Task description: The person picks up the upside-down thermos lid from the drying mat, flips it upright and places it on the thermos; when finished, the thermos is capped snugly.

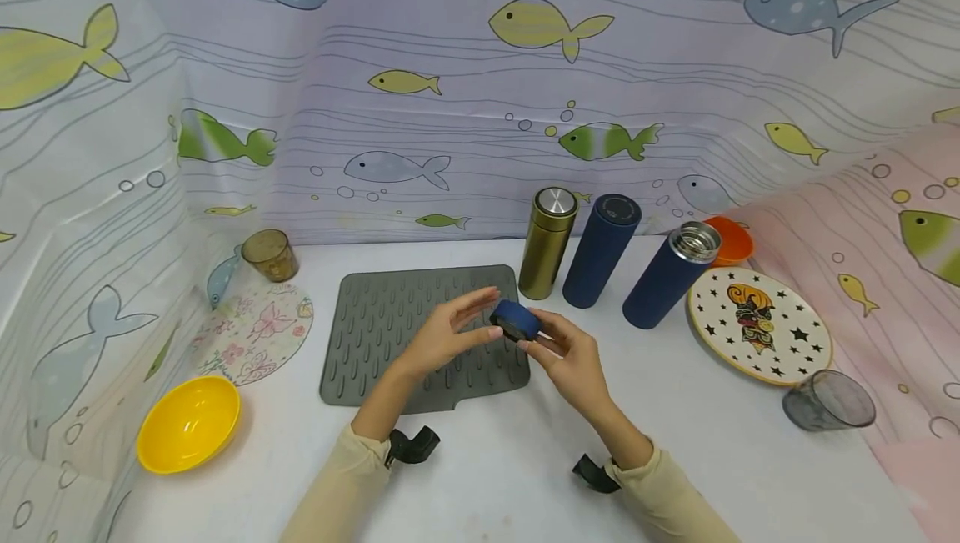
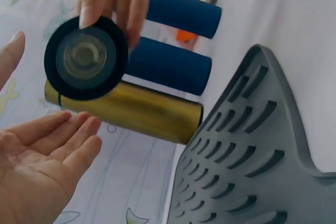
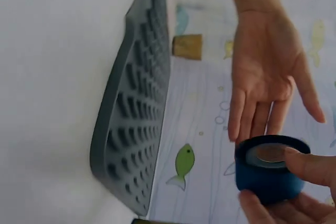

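Over the grey drying mat [image 1: 427, 334], my right hand [image 1: 573, 359] pinches a dark blue bottle lid [image 1: 517, 320] between thumb and fingers. The underside of the lid [image 2: 84, 59], with its black rim and pale centre, shows in the left wrist view. Reaching toward the lid from the other side, my left hand [image 1: 446, 339] has its fingers extended and palm turned up. In the right wrist view the left fingertips come right at the rim of the lid [image 3: 270, 174]. A dark blue bottle [image 1: 667, 280] with a bare steel mouth stands to the right.
Behind the hands stand a gold bottle [image 1: 550, 247] and a second blue bottle [image 1: 602, 251], both capped. At right are an orange bowl [image 1: 733, 243], a star-patterned plate [image 1: 787, 326] and a grey glass [image 1: 828, 401]. Leftward lie a yellow bowl [image 1: 187, 426], a floral plate [image 1: 258, 334] and an amber glass [image 1: 272, 257].
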The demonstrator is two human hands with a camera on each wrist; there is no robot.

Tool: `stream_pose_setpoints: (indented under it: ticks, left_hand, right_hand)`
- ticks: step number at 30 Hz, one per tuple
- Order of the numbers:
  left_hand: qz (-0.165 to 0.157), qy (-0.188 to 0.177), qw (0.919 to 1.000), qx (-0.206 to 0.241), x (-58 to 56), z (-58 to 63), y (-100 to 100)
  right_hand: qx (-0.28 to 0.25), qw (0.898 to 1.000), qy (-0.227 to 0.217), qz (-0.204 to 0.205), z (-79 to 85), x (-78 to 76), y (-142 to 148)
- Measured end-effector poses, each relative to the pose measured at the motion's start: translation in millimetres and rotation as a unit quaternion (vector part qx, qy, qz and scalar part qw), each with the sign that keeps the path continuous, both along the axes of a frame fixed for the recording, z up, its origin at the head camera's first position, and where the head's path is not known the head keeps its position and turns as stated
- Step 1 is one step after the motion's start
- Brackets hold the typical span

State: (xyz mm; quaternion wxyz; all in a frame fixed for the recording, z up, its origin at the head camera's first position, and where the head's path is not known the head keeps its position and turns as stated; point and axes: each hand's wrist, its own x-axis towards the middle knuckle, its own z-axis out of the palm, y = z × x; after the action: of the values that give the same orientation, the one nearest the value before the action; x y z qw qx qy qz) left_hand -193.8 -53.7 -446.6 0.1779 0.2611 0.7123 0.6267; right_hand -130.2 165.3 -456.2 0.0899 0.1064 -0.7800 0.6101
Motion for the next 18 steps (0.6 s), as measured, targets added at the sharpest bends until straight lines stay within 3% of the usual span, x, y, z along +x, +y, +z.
stream_pose_setpoints:
  ticks: [2,6,13,18]
  left_hand:
    - [-0.01,-0.013,0.9998,0.007,-2.8,0.0,-1.6]
    - [-0.028,-0.012,0.9995,-0.007,-5.8,1.0,-1.5]
    - [-0.047,0.003,0.9989,-0.009,-6.4,2.6,5.4]
    - [-0.066,0.019,0.9976,0.009,-6.7,2.8,12.7]
  right_hand:
    - [0.065,0.992,0.104,-0.009,-0.2,0.8,0.8]
    - [0.158,0.956,0.246,-0.021,0.8,1.0,3.1]
    - [0.24,0.901,0.361,-0.022,-2.8,-1.6,6.4]
    - [0.277,0.872,0.402,-0.026,-4.4,-1.0,6.6]
